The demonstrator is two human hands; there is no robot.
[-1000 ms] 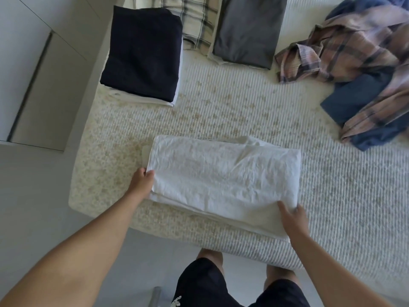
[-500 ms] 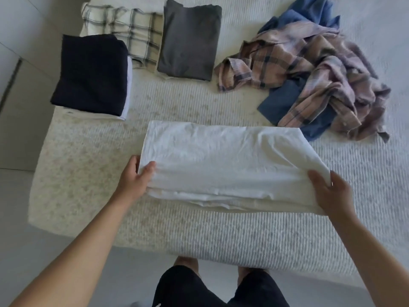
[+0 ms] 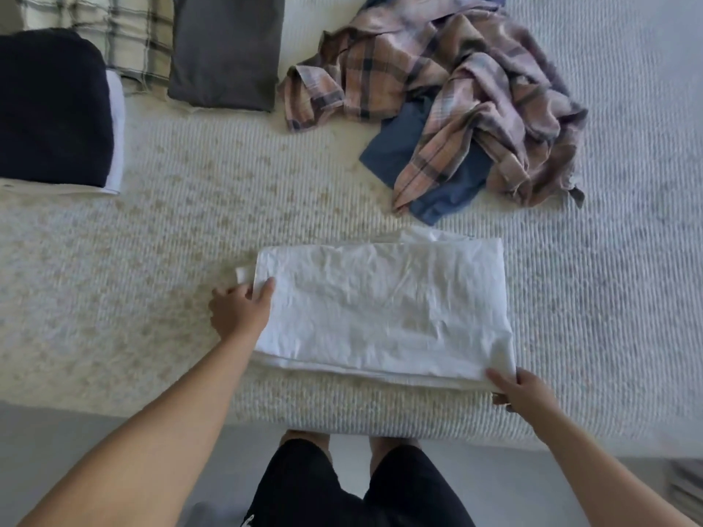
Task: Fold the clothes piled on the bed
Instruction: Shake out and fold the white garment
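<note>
**Folding laundry, partly done**

Nearest, the left hand (image 3: 241,311) and right hand (image 3: 523,391) are each pinching an edge of a folded white cloth (image 3: 384,310) lying on the bed (image 3: 190,230). Beyond, a plaid shirt (image 3: 456,97) and blue garment (image 3: 395,146) are lying unfolded; dark folded stacks (image 3: 224,51) are waiting farthest away.

bed (image 3: 627,298) | on it: white cloth (image 3: 384,310), folded stacks (image 3: 224,51), unfolded pile (image 3: 456,93)

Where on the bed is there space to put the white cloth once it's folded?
Bare bed lies between the dark folded stack and the white cloth, left of the unfolded plaid-and-blue pile. The far edge is crowded with folded clothes.
</note>
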